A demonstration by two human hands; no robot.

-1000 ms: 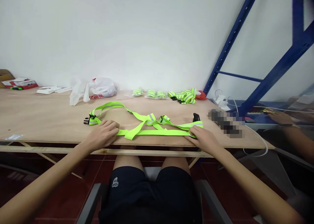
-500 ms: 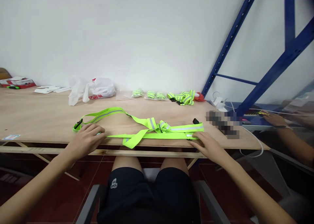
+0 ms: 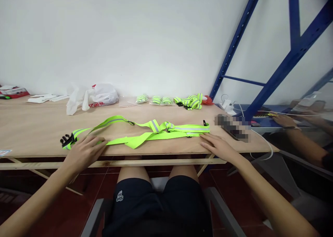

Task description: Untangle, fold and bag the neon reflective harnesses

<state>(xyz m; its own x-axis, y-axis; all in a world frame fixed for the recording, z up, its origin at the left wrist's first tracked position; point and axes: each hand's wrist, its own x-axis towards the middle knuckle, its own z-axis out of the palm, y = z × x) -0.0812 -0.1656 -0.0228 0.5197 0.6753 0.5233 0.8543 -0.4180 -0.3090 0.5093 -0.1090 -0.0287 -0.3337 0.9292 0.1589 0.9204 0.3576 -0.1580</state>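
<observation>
A neon-yellow reflective belt harness (image 3: 166, 136) with grey stripes and black buckles lies stretched sideways along the table front. My left hand (image 3: 87, 147) is closed over its left part, fingers bent around the lower strap. Just beyond that hand, a black prong buckle (image 3: 68, 140) sticks out to the left. Near the middle, the straps cross and twist around a loop. My right hand (image 3: 218, 145) lies at the harness's right end with fingers stretched out, the fingertips touching the strap edge. A small black clip (image 3: 204, 123) stands up at that end.
Along the wall are a white plastic bag (image 3: 104, 94), bagged neon bands (image 3: 156, 100), another bundled harness (image 3: 191, 102) and a red bag (image 3: 208, 100). A pixelated dark object (image 3: 235, 130) lies right, near a white cable and blue rack (image 3: 234, 50). Another person's arm (image 3: 307, 136) shows far right.
My left hand has shifted left, and the prong buckle beside it now shows fully. The lower strap lies farther from the table edge. My right hand's fingers have flattened at the right end.
</observation>
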